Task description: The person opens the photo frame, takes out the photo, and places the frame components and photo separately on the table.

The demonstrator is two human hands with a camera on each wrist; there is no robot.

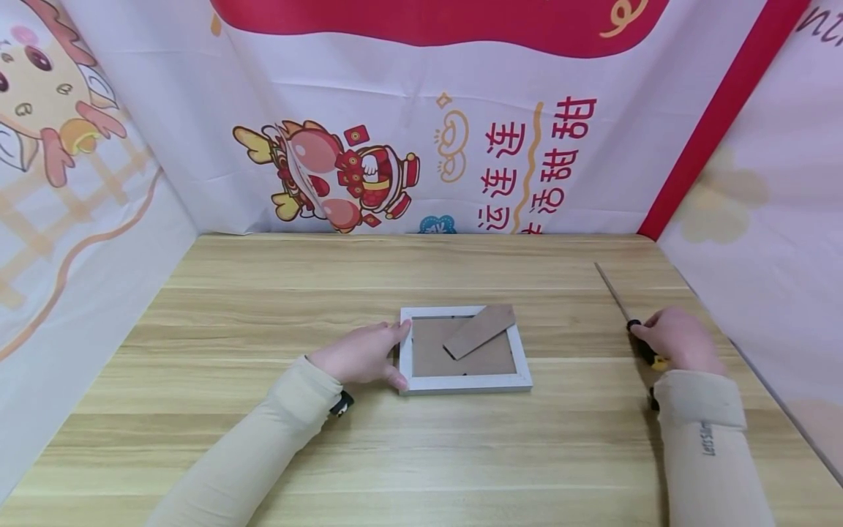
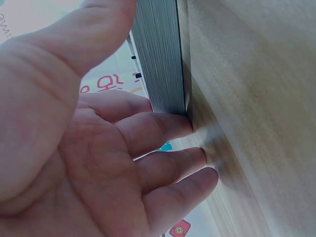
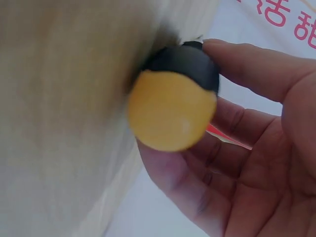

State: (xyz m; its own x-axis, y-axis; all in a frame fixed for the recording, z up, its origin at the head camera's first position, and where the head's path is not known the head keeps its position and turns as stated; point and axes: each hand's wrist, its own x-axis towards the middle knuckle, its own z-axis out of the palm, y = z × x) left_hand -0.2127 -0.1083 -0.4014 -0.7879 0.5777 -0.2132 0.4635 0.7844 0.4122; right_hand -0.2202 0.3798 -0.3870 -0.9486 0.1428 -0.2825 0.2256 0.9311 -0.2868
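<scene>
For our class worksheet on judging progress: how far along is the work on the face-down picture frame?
Early stage. Done: the picture frame lies face down on the table, its cardboard stand swung out. In hand: the left hand steadies the frame's left edge, and the right hand grips a screwdriver lying on the table. Left: the backing board is not yet touched by the tool.

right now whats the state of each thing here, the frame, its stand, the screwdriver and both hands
picture frame: lying face down on the table, backing board up
stand flap: lying slanted across the backing
screwdriver: lying on the table, handle in the right hand
left hand: fingers against the frame's left edge, thumb on its front corner
right hand: fingers curled round the screwdriver handle
</scene>
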